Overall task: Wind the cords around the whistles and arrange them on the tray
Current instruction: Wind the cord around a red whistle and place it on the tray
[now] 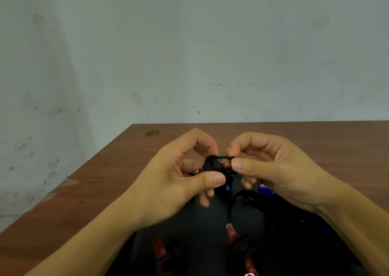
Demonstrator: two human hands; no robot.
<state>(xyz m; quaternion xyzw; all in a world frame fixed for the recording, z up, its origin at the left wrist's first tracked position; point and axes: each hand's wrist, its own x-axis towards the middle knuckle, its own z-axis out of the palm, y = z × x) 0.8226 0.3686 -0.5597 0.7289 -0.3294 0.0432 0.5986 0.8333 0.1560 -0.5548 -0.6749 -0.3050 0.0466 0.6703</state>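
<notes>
I saw both hands, left (168, 174) and right (271, 170), pinching the whistle (226, 164) mid-frame; its cord (214, 164), probably loose, could unwind if the pinch eased.

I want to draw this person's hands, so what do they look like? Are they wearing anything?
Both arms are bare up to the frame edge: no sleeves, gloves, watch or bracelets show. The left hand and right hand have short, plain fingernails. No rings can be made out on the fingers that show.
</notes>
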